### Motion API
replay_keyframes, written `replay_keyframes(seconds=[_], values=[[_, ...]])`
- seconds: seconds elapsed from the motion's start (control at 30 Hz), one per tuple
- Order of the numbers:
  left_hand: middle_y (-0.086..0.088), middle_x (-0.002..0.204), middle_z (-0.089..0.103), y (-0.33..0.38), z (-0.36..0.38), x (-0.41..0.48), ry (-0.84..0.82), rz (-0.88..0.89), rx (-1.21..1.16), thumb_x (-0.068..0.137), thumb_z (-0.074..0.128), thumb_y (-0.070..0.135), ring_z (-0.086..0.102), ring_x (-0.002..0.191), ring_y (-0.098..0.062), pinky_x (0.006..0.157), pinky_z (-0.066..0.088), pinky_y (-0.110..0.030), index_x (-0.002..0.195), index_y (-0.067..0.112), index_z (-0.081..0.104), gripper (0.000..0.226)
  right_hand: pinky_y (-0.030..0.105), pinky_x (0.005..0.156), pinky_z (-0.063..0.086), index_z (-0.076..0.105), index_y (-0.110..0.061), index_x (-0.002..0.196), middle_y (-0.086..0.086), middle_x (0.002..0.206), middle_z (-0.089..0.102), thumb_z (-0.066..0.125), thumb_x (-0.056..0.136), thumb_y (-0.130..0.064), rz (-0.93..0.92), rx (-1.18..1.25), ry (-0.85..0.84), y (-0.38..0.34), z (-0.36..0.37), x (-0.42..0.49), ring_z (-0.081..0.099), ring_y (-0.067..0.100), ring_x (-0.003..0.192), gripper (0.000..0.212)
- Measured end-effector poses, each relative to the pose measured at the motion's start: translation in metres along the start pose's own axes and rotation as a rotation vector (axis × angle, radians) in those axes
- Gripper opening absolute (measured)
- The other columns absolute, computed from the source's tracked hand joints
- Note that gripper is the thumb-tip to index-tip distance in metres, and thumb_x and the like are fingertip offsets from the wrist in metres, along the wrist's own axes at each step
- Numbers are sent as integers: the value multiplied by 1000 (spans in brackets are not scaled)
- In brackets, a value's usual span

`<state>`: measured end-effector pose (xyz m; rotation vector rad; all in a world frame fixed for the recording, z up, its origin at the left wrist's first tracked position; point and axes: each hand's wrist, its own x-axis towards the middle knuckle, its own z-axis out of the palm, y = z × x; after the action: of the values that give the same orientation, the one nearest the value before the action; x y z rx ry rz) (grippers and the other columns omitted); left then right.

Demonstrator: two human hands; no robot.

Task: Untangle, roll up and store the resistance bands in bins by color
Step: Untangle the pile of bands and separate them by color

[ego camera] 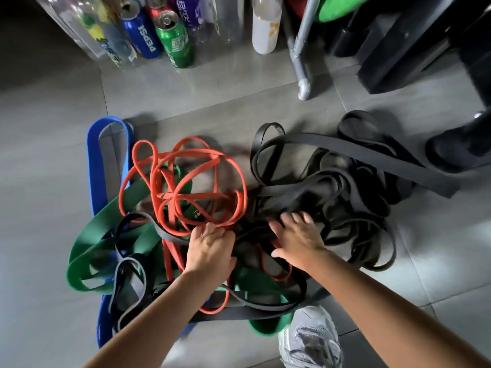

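Left hand (210, 251) pinches orange band (243, 205); right hand (296, 239) spread on black bands (372, 155)

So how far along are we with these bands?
Done: nothing visible. The orange bands, green band, blue band and black bands lie in one tangle on the floor, none rolled, no bin in view. In hand: the left hand digs in beside the orange loops, grip unclear, and the right hand rests open on the black ones. Left: untangling, rolling and binning all of it.
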<state>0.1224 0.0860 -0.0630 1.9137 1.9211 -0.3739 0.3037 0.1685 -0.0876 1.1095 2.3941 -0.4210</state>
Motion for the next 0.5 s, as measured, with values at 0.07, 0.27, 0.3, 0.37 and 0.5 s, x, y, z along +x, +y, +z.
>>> replay_keyframes(seconds=[0.07, 0.27, 0.3, 0.37, 0.5], values=[[1, 93, 64, 1, -5, 1, -6, -26, -109, 66, 73, 41, 55, 101, -24, 88, 39, -35, 94, 17, 64, 38, 40, 103, 30, 57, -21, 120, 7, 116, 53, 64, 77, -56, -4, -18, 21, -3, 1, 1, 48, 27, 114, 56], [4, 100, 63, -12, -25, -6, 48, -18, -269, 79, 65, 42, 58, 102, -19, 85, 43, -28, 107, 21, 62, 35, 35, 82, 44, 61, -19, 109, 8, 100, 67, 59, 86, -41, 84, 428, 147, 0, -14, -10, 61, 30, 100, 32], [5, 103, 62, -15, -25, -7, 22, -2, -219, 79, 64, 48, 57, 104, -18, 87, 42, -28, 110, 22, 59, 41, 36, 81, 44, 59, -19, 115, 10, 101, 69, 58, 87, -33, 134, 538, 190, 2, -20, -14, 62, 31, 101, 32], [4, 110, 63, -20, -24, -11, 0, 8, -112, 68, 70, 58, 57, 109, -21, 92, 43, -31, 117, 21, 57, 63, 33, 83, 44, 58, -15, 118, 7, 100, 70, 57, 86, -22, 185, 761, 262, 6, -40, -20, 62, 28, 98, 33], [-3, 105, 66, -17, -23, -20, 198, -26, -118, 64, 57, 72, 64, 96, -25, 83, 52, -36, 121, 11, 57, 83, 21, 61, 45, 58, -19, 77, -9, 55, 59, 55, 84, -4, 87, 1211, 308, 9, -92, -27, 54, 5, 54, 17]])
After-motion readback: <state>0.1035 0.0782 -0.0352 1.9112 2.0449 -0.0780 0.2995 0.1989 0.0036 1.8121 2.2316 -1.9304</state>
